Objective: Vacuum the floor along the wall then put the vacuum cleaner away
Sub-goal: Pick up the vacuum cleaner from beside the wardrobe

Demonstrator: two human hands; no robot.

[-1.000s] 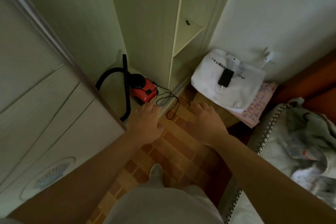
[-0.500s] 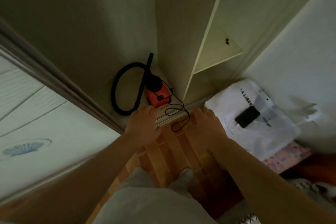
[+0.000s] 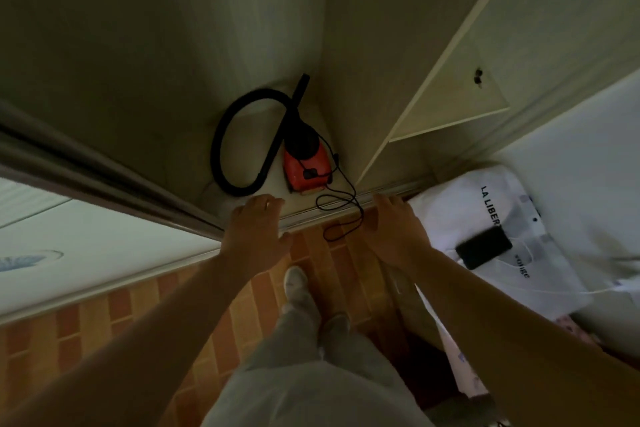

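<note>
A small red vacuum cleaner [image 3: 306,168] sits on the floor inside an open wardrobe, its black hose [image 3: 227,135] looped to the left and its black tube leaning up against the inner panel. Its black cord [image 3: 341,215] trails out over the sliding-door track onto the brick-pattern floor. My left hand [image 3: 256,230] reaches forward just in front of the vacuum, fingers spread and holding nothing. My right hand [image 3: 394,229] is stretched out to the right of the cord, fingers straight, also empty. Neither hand touches the vacuum.
The sliding wardrobe door [image 3: 86,236] stands at the left. A shelf [image 3: 460,104] sits in the right wardrobe section. A white bag [image 3: 491,215] with a black phone [image 3: 483,248] on it lies at the right. My feet stand on the tiled floor [image 3: 104,329].
The view has closed in on the wardrobe and tilted down. Both hands have moved forward towards the vacuum and spread further apart.
</note>
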